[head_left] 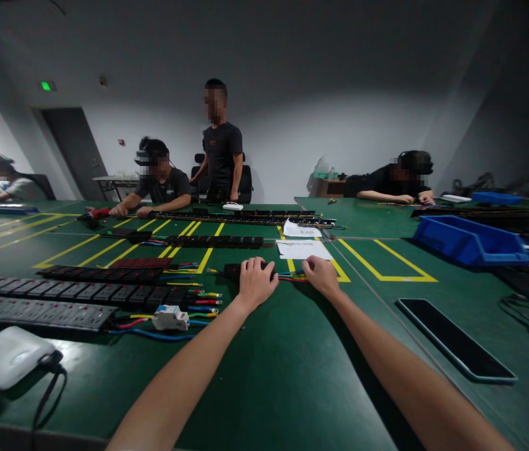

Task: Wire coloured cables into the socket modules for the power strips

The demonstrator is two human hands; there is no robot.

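Fingers [251, 265] clasp black block [232, 271] sideways, wires [289, 275] pointing right.

No legible txt — marks on white sheet [302, 251] & lit green wall sign [46, 86] — too small/blurry.

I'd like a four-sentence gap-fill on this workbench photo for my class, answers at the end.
1. The hand on the black block is the wearer's ____ one.
2. Left or right: the phone lies to the ____ of the right hand.
3. The large bin beyond the phone is coloured ____.
4. Lines marked on the green table are ____.

Missing words: left; right; blue; yellow.
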